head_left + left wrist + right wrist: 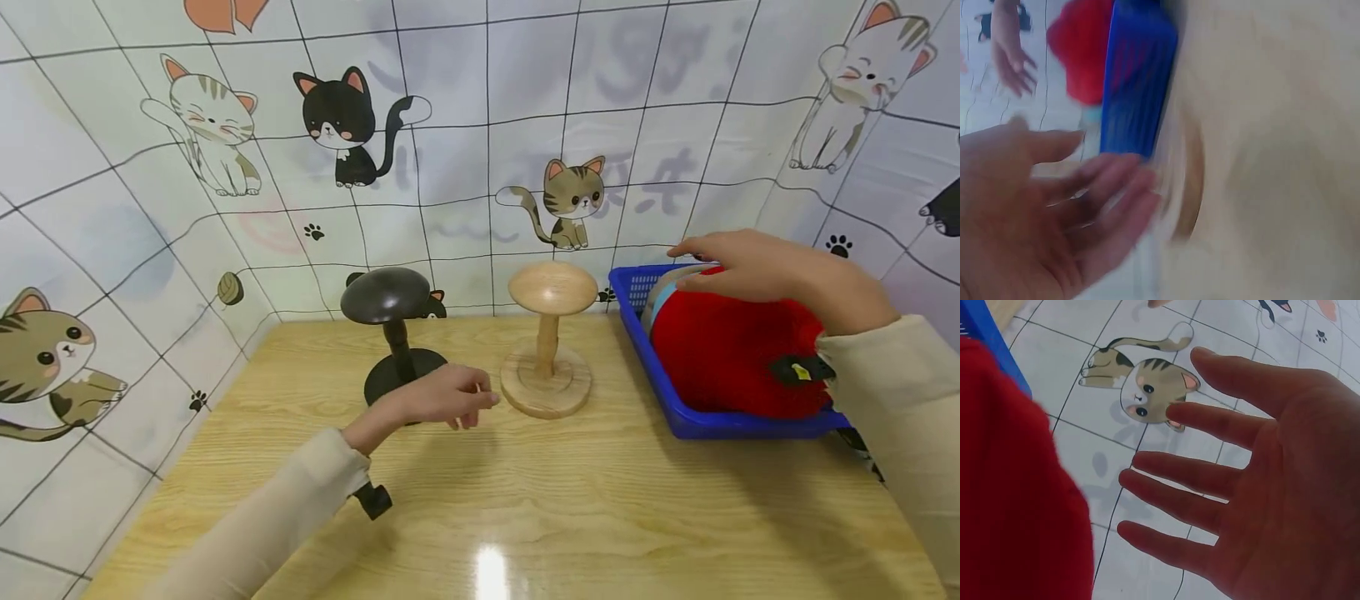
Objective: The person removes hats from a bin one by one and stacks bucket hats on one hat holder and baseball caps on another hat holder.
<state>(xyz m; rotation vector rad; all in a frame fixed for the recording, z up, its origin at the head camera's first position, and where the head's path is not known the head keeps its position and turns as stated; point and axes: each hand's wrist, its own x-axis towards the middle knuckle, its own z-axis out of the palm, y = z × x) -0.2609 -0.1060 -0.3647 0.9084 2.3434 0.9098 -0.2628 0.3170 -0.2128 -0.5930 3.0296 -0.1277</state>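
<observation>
Above the blue basket (660, 375) at the right, my right hand (780, 271) hovers with straight, spread fingers over a red fabric item (735, 350); a beige and light-blue item partly shows beside it. In the right wrist view the palm (1297, 487) faces the camera, apart from the red fabric (1016, 481). My left hand (442, 396) hangs above the table, in front of the black stand (386, 296) and left of the wooden stand (551, 287). Its fingers are loosely bent and hold nothing, blurred in the left wrist view.
A light wood table (525, 500) carries both round-topped stands and the basket. Behind it hangs a white gridded cloth (465, 192) printed with cats. The basket stands at the table's right back, close to the cloth.
</observation>
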